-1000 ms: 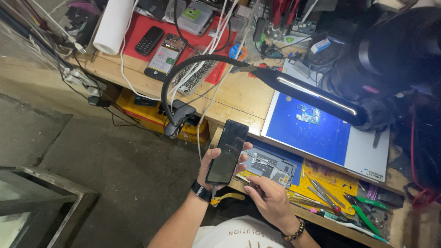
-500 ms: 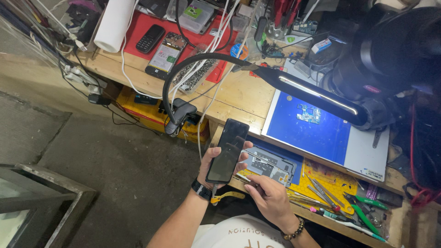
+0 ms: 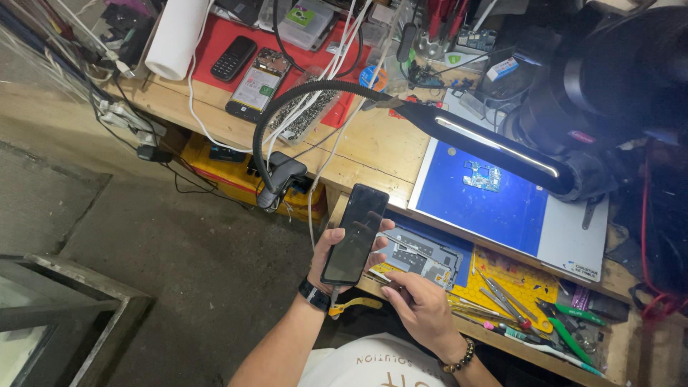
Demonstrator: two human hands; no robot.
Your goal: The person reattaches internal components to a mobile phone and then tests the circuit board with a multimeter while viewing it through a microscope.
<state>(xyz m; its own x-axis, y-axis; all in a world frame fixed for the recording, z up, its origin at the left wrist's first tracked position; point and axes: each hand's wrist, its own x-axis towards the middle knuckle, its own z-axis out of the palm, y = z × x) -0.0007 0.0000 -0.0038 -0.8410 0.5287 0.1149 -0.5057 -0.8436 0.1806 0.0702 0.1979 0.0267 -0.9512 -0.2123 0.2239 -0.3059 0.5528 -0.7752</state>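
Black smartphone [image 3: 355,235]: gripped upright in left hand [image 3: 337,256], near bench edge, unchanged since earlier frames. Right hand [image 3: 421,307]: fingers curled, grip undeterminable, still just right of phone, beside opened phone frame [image 3: 423,256].

black phone [image 3: 355,235], blue mat [image 3: 487,204], yellow mat [image 3: 523,279], red tray [image 3: 215,39], white roll [image 3: 178,36]

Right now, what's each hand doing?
Left hand: closed around a dark smartphone, screen up.
Right hand: partly curled beside the phone; any hold cannot be told.
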